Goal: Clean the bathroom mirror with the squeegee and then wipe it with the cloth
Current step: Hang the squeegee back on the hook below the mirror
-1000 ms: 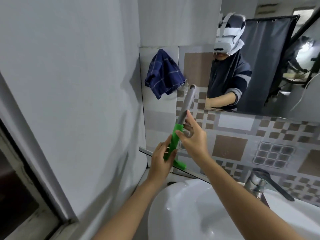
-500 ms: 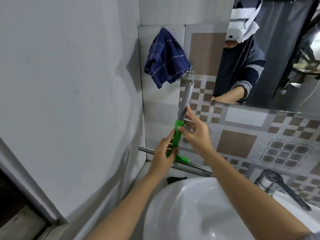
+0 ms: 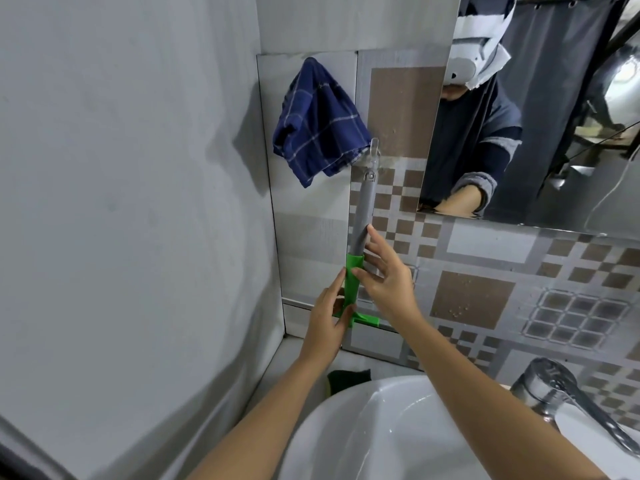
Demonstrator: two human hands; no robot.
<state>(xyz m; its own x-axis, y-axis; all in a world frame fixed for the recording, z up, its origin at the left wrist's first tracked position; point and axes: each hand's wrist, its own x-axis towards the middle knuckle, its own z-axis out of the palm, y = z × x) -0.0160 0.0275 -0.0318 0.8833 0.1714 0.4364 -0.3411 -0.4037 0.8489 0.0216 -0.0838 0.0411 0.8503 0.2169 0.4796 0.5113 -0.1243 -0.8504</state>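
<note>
The squeegee (image 3: 362, 216) has a grey handle and a green head, and stands upright against the tiled wall with its top end at a clear hook (image 3: 374, 147). My left hand (image 3: 327, 320) pinches the green head near its blade. My right hand (image 3: 384, 275) rests spread against the handle where grey meets green. A dark blue checked cloth (image 3: 317, 123) hangs on the wall just left of the hook. The mirror (image 3: 554, 116) fills the upper right and reflects a person in a headset.
A white basin (image 3: 363, 434) lies below my arms, with a chrome tap (image 3: 568, 407) at its right. A dark green sponge (image 3: 348, 379) sits behind the basin by the corner. A plain grey wall (image 3: 121, 202) closes the left side.
The squeegee has gone from tilted to nearly upright, its top end now up at the hook. My right hand's fingers have spread along the handle. The view has tipped downward.
</note>
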